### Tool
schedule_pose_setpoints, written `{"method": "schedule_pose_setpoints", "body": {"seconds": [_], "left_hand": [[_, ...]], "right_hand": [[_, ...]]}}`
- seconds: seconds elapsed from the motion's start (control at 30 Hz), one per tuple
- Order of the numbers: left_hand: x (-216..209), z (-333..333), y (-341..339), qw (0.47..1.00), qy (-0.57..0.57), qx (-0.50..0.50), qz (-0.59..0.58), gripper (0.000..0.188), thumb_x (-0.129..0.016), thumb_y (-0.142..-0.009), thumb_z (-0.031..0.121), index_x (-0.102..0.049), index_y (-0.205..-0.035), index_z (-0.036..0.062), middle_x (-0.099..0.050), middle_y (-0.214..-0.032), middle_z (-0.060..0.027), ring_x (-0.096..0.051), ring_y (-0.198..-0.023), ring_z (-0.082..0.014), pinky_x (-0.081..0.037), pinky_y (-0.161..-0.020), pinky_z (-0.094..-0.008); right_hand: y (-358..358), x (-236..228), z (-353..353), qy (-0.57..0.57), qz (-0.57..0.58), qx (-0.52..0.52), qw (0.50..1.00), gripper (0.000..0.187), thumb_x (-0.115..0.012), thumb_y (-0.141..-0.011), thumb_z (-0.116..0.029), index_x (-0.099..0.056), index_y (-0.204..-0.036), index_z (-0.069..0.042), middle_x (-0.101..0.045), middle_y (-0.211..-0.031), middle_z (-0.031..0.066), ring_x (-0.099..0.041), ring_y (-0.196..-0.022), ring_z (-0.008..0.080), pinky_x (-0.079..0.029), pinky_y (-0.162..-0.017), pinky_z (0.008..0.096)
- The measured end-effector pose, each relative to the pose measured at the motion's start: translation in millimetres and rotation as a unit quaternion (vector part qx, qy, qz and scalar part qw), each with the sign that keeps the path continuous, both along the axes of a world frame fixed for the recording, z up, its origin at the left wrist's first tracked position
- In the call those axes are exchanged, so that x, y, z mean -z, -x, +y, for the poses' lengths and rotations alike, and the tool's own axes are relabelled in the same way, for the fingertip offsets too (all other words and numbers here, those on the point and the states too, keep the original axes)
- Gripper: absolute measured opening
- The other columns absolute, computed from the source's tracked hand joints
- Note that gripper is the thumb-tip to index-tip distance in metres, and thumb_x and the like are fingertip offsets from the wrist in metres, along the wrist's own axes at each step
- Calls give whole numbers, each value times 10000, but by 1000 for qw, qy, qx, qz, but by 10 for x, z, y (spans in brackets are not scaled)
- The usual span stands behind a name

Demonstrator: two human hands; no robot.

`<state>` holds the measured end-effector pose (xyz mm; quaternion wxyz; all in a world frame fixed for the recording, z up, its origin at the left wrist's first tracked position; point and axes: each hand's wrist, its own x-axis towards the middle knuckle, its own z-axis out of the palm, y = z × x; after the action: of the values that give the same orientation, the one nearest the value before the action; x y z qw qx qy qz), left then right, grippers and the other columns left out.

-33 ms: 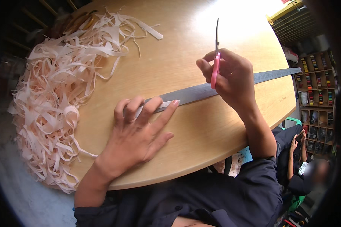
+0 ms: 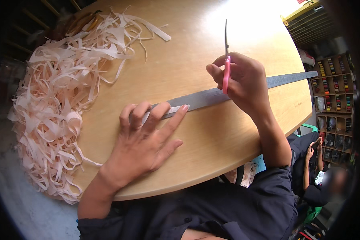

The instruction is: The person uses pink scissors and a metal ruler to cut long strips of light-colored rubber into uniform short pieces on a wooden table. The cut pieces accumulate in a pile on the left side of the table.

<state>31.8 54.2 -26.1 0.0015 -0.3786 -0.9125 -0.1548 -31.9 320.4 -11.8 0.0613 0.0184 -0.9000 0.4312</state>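
Observation:
My left hand (image 2: 142, 142) lies flat, fingers spread, over the left part of a long metal ruler (image 2: 206, 97). Under its fingertips a narrow pale strip (image 2: 175, 109) rests along the ruler, partly hidden by the fingers. Above the ruler's middle, my right hand (image 2: 244, 78) is closed around pink-handled scissors (image 2: 227, 76). Their dark blades point away from me, seen nearly edge-on, so whether they are parted cannot be made out. Nothing lies between the blades that I can see.
A big tangled heap of pale pink strips (image 2: 56, 104) covers the left side of the wooden table (image 2: 180, 168). At the right stand shelves of coloured spools (image 2: 332, 88). Below them another person (image 2: 314, 156) sits holding a dark, thin object.
My right hand and the scissors have shifted very slightly to the left. My left hand stays nearly in place on the ruler and the strip.

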Motion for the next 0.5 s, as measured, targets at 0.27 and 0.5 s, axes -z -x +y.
{"method": "schedule_pose_setpoints", "body": {"seconds": [0.27,0.5], "left_hand": [[2,34,59,1000,19,3,6,663,-694,-974,410,-537,-1584,200,-438,-1404,-91,-345,-1358,-313,-241,-1198,-519],[14,25,37,1000,15,-3,2,661,-700,-981,425,-537,-1582,202,-442,-1409,-72,-362,-1354,-284,-246,-1199,-506]], "right_hand": [[16,43,-14,-2,-72,-73,995,150,-811,-938,-89,-712,-931,22,-703,-722,30,-651,-697,51,-520,-601,238],[-60,-29,-68,-13,-71,-125,990,204,-872,-893,-116,-707,-909,3,-663,-683,2,-599,-630,30,-483,-560,234]]}}
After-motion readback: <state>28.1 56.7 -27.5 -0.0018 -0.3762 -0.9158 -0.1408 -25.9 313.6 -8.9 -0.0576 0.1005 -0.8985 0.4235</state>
